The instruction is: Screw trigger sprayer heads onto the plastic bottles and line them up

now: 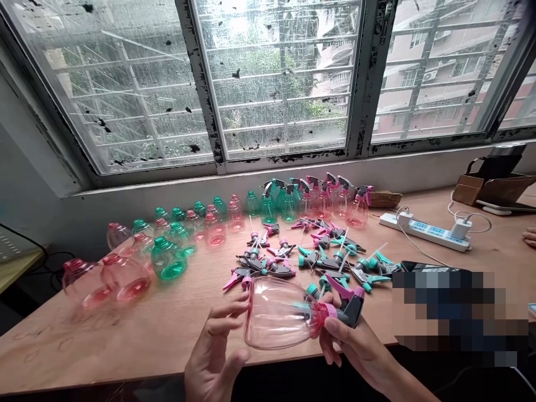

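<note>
A clear pink spray bottle (276, 315) lies sideways in the air above the table's front edge, its base toward the left. My right hand (341, 338) grips it at the neck, thumb against the pink collar of the grey-and-pink trigger sprayer (349, 301). Close to the bottle's base is my left hand (221, 343), fingers spread and curved; whether a fingertip touches the base I cannot tell. Just behind the bottle lies a pile of loose trigger sprayers (285, 268), some grey and pink, others grey and green.
Open-necked pink bottles (125, 279) and green bottles (168, 259) stand on the left. Along the wall are several bottles with sprayers fitted (322, 201). A white power strip (427, 231) with cables lies right, near a brown box (481, 190). Another person's hand (530, 235) shows at the right edge.
</note>
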